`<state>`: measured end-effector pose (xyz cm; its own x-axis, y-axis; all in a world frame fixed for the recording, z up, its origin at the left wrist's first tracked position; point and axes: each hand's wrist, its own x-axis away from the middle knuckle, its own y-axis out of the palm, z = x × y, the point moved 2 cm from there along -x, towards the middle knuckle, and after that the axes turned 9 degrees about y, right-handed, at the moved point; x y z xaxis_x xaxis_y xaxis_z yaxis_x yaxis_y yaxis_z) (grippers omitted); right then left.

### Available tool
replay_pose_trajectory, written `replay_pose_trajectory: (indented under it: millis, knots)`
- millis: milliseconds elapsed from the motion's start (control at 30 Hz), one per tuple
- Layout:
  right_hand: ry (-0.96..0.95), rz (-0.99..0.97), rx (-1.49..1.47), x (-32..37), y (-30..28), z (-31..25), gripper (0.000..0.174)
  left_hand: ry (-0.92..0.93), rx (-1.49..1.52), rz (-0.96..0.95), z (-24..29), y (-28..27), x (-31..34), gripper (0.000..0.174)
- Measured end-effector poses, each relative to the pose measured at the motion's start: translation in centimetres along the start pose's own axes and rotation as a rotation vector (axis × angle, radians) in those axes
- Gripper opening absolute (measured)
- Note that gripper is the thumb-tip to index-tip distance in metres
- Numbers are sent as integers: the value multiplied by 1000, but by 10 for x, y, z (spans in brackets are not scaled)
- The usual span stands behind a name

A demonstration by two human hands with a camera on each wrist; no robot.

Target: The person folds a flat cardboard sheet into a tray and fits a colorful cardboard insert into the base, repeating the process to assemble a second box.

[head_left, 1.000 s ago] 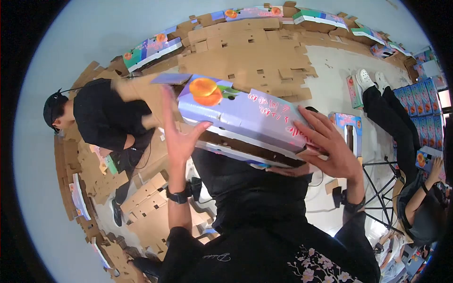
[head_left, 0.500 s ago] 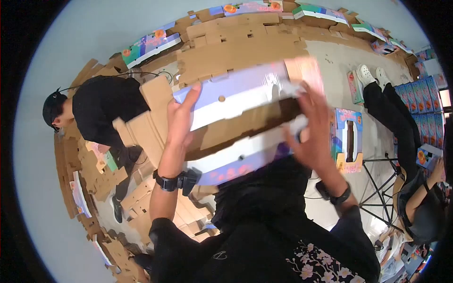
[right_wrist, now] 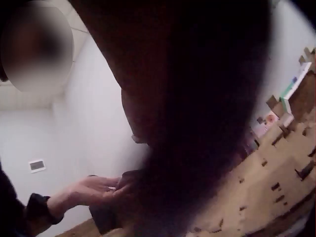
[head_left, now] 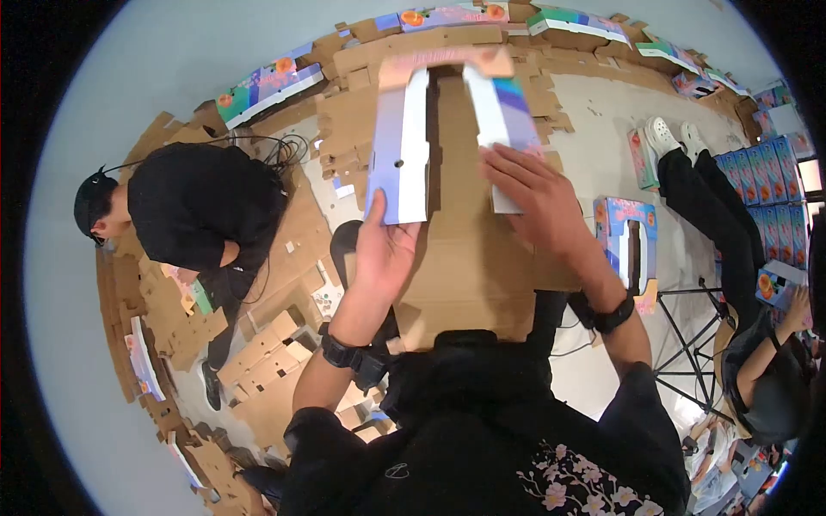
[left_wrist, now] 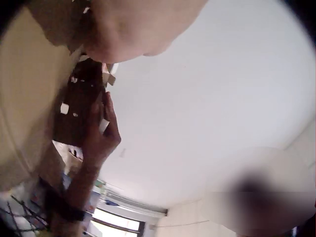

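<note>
A printed cardboard box [head_left: 402, 146] is held out before the body, long slot upward, with a plain brown flap [head_left: 469, 297] spreading toward the waist. My left hand [head_left: 387, 254] grips the lower corner of its purple-and-white panel, thumb on top and fingers underneath. Straight fingers of my right hand [head_left: 546, 198] lie across the lower part of the opposite panel; its thumb is hidden. The left wrist view shows the right hand [left_wrist: 101, 143] at the dark box side [left_wrist: 76, 108]. In the right wrist view, the left hand [right_wrist: 89, 190] touches a dark edge; much is blurred.
Flattened cardboard [head_left: 344, 120] covers the floor ahead. A person in black [head_left: 202, 202] crouches at the left. Another printed box [head_left: 619, 232] stands at the right beside a black metal frame [head_left: 701, 344]; stacked boxes [head_left: 757, 185] and a person's legs [head_left: 710, 202] are farther right.
The box has turned from lying crosswise to pointing away from the body, its brown flap swinging from the left toward the waist. The right hand has settled onto the right panel; the left keeps its grip.
</note>
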<state>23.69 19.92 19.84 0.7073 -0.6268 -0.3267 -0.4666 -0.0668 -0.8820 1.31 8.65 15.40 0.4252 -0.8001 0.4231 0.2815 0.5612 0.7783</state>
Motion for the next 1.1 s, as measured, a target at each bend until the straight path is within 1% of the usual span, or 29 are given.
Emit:
replay_pose_trajectory:
  millis: [33, 133, 167, 233, 267, 300, 333, 367, 400, 433, 467, 533, 567, 600, 667, 700, 800, 833, 933, 967, 1033, 1100]
  knots:
    - [-12, -90, -37, 1, 11, 12, 62, -37, -33, 32, -6, -8, 2, 38]
    - [30, -286, -219, 15, 73, 47, 61, -82, -449, -25, -21, -59, -8, 41]
    - [56, -406, -213, 23, 93, 51, 60, -127, -530, -24, -26, -74, -9, 45]
    - [106, -648, -206, 35, 121, 50, 59, -257, -629, -73, -30, -105, -7, 43]
    - [90, -585, -230, 41, 122, 49, 60, -322, -678, -97, -32, -120, -5, 42]
    - [72, -525, -255, 48, 120, 45, 63, -314, -776, -197, -32, -132, 1, 40]
    - [54, -466, -282, 57, 119, 39, 65, -73, -1102, -349, -20, -121, 17, 40]
    - [82, -403, -267, 67, 113, 40, 81, 189, -1417, -506, -5, -107, 35, 39]
    - [188, -363, -204, 78, 102, 42, 84, 473, -1716, -663, 5, -97, 50, 39]
    - [294, -323, -140, 91, 87, 43, 87, 723, -1893, -697, 14, -101, 57, 56]
    - [396, -282, -76, 104, 75, 45, 90, 766, -1989, -519, 18, -108, 64, 60]
    - [895, -231, -189, 148, 69, 58, 93, 845, -2151, -141, 24, -123, 82, 68]
    - [1012, -352, -302, 166, 62, 61, 89, 461, -1924, -13, 25, -150, 80, 78]
    - [1124, -475, -417, 179, 57, 59, 86, 397, -1693, 42, 21, -161, 83, 77]
    - [1185, -306, -728, 193, 55, 40, 80, 272, -1226, 141, 10, -174, 90, 76]
    - [1208, -216, -885, 193, 56, 32, 77, 306, -1087, 153, 6, -178, 92, 75]
    - [979, 71, -936, 162, 56, -2, 72, 537, -1032, 141, 2, -138, 98, 73]
    - [891, 171, -896, 141, 47, -18, 57, 591, -1044, 67, 2, -129, 96, 75]
    - [614, -35, -490, 110, 43, -14, 34, 843, -1151, -141, 1, -96, 74, 71]
    - [595, 1, -504, 97, 38, -11, 22, 709, -1101, -240, 0, -92, 62, 66]
    - [564, -133, -555, 78, 37, 12, 22, 447, -990, -420, 4, -90, 38, 55]
    - [577, -253, -586, 67, 46, 40, 25, 167, -1161, -426, 18, -86, 13, 42]
